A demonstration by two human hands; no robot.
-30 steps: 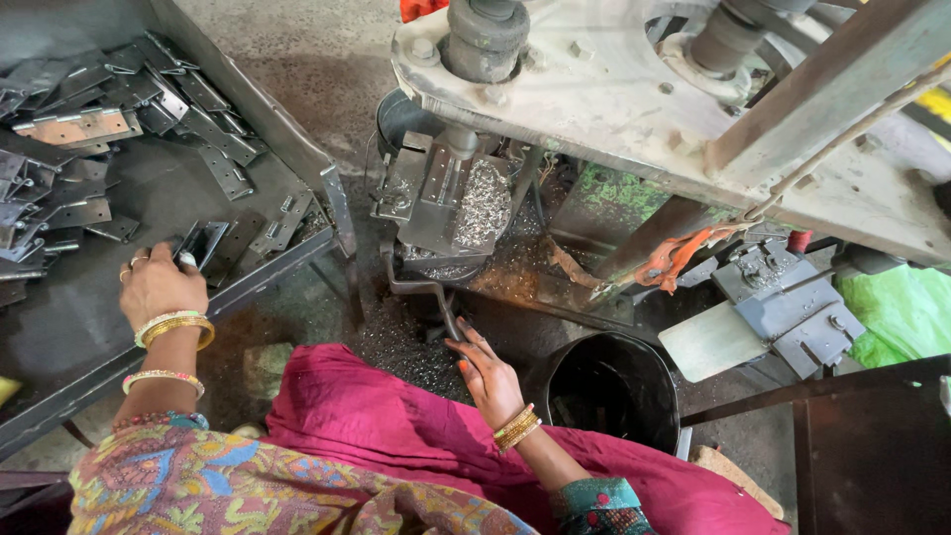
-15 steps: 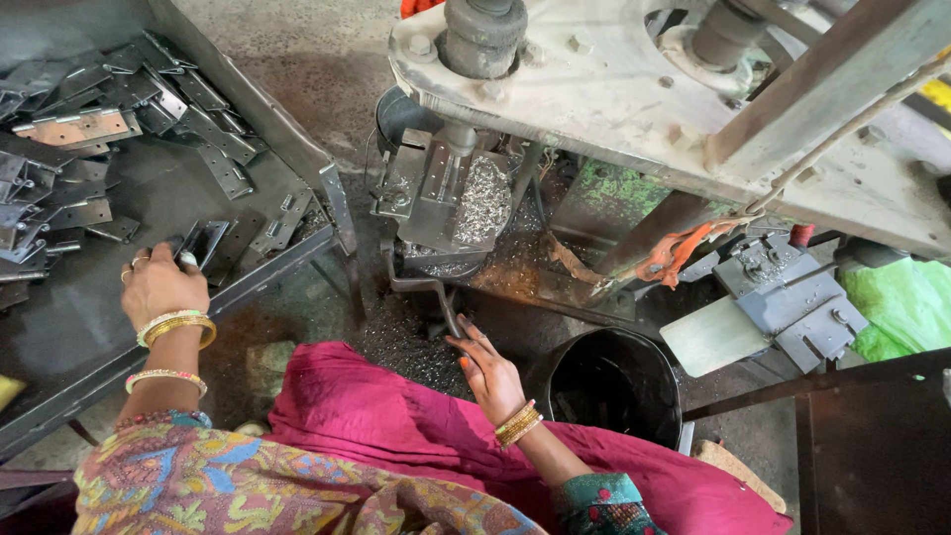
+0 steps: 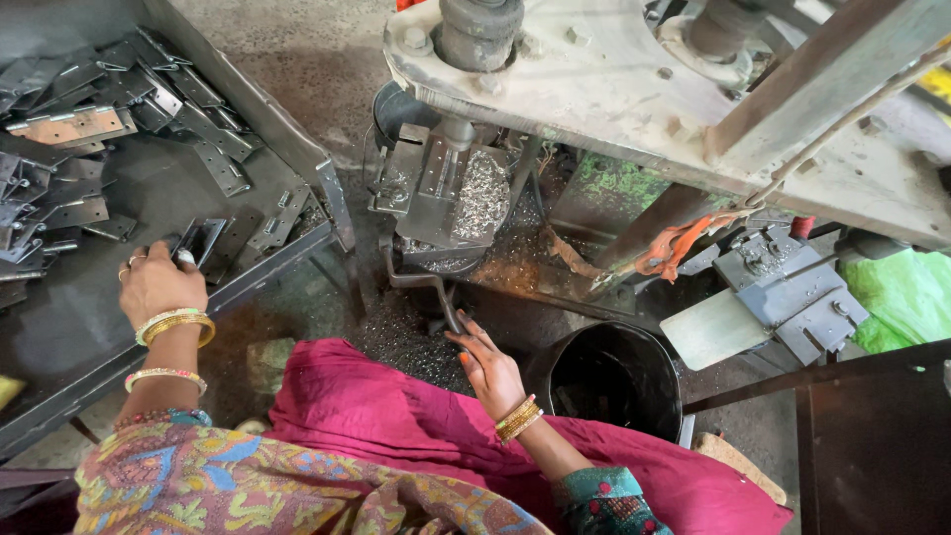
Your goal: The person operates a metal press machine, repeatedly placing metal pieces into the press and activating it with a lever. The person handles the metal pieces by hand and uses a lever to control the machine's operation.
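- almost nothing has moved since the earlier frame: your left hand point(image 3: 157, 284) stays on the same metal piece and your right hand point(image 3: 487, 365) stays at the lever, with only a slight shift in the view.
- the small folded metal bracket point(image 3: 198, 240) lies on the dark tray point(image 3: 69, 327) at your left, near its front rim, and your left hand rests over its near end, fingers curled down onto it.
- your right hand sits low at the foot of the press, fingers point(image 3: 464, 340) bent around the lower end of the thin dark lever point(image 3: 428, 289); how tightly they close, you cannot tell from here.
- further back on the tray lies a loose heap of flat punched metal plates point(image 3: 94, 129), grey and a few coppery, overlapping at all angles.
- the lever runs up to the press die block point(image 3: 441, 193), which is strewn with bright metal chips.
- above it spans the heavy grey press frame point(image 3: 634, 94).
- just right of your right hand stands a black bucket point(image 3: 612, 381), on the floor.
- your pink cloth point(image 3: 416, 426) covers your lap between the two hands.
- a green plastic bag point(image 3: 906, 297) shows at the far right.
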